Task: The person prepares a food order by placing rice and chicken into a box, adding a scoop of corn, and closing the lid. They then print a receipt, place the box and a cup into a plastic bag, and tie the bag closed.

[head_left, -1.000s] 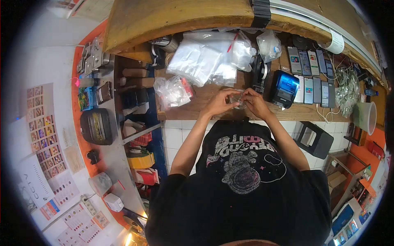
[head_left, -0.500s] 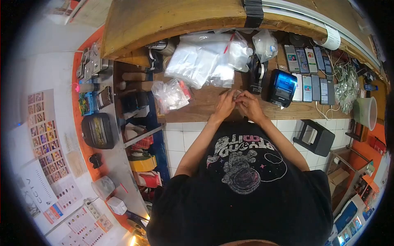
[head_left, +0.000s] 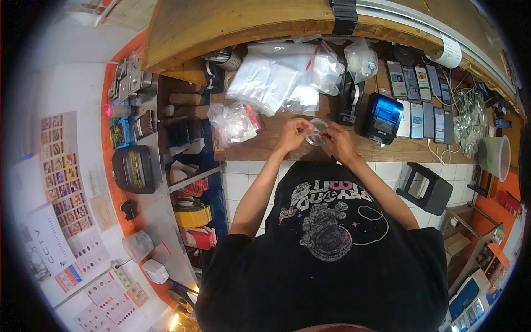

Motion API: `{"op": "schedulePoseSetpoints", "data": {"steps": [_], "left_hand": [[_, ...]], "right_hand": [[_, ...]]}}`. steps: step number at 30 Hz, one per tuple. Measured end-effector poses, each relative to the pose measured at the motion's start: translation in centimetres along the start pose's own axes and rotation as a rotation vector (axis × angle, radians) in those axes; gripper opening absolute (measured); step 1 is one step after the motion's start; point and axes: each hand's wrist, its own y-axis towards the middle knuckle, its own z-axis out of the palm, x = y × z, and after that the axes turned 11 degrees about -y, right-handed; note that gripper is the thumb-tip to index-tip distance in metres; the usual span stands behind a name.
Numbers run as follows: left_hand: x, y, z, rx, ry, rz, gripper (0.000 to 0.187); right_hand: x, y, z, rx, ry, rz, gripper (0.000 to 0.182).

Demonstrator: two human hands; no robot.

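Between my hands, over the front part of the wooden counter [head_left: 265, 145], is a small clear plastic piece [head_left: 316, 133], roundish in outline; it looks like a thin bag or film. My left hand [head_left: 297, 133] pinches its left edge. On its right edge the fingers of my right hand [head_left: 337, 140] are closed. Behind my hands lies a stack of clear plastic bags [head_left: 265, 80]. To the left is a crumpled clear bag [head_left: 232, 124] with something red and white beside it. A black tape dispenser [head_left: 349, 99] stands just beyond my right hand.
Right of the dispenser is a black device with a lit blue screen [head_left: 383, 117]. Several phones [head_left: 416, 119] lie in rows farther right, near cables and a silvery bundle [head_left: 471, 119]. A wooden shelf edge [head_left: 249, 39] overhangs the counter's back. A pale bucket [head_left: 494, 157] is far right.
My hands have moved apart, the left one going leftward, and the clear plastic piece now shows spread between them. The whole view has shifted slightly.
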Motion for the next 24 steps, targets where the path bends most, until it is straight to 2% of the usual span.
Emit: {"op": "schedulePoseSetpoints", "data": {"steps": [2,4,6,10,12,14,17,19,22,24], "left_hand": [[1.7,0.3,-1.2,-0.263,0.322,-0.018,0.012],[2.3,0.2,-1.1,-0.262,0.338,0.016,0.012],[1.6,0.2,-0.6,-0.265,0.386,0.13,0.01],[-1.6,-0.1,1.2,-0.214,0.293,0.145,0.009],[-2.0,-0.1,1.9,-0.194,0.315,0.156,0.009],[-2.1,-0.3,2.5,-0.167,0.334,0.161,0.011],[-2.5,-0.8,3.0,-0.235,0.377,0.138,0.018],[-2.0,-0.9,3.0,-0.25,0.295,0.102,0.022],[-1.3,-1.0,2.9,-0.236,0.203,0.09,0.019],[-0.7,-1.1,3.0,-0.254,0.181,0.134,0.015]], "right_hand": [[-1.7,-1.1,0.8,-0.007,-0.003,0.028,0.013],[-2.5,-1.5,1.1,-0.022,-0.015,0.05,0.013],[-2.8,-1.6,1.5,-0.003,0.06,0.195,0.013],[-1.8,-0.6,1.0,-0.098,0.035,0.178,0.011],[-1.6,-0.2,0.7,0.04,0.021,0.285,0.011],[-1.8,-0.2,0.8,0.056,0.042,0.265,0.011],[-3.0,-0.4,1.8,0.094,0.047,0.239,0.013],[-3.5,-0.9,2.2,0.117,0.03,0.228,0.015],[-3.8,-0.8,2.3,0.146,0.003,0.225,0.017],[-3.9,-0.8,2.3,0.147,0.096,0.297,0.016]]}}
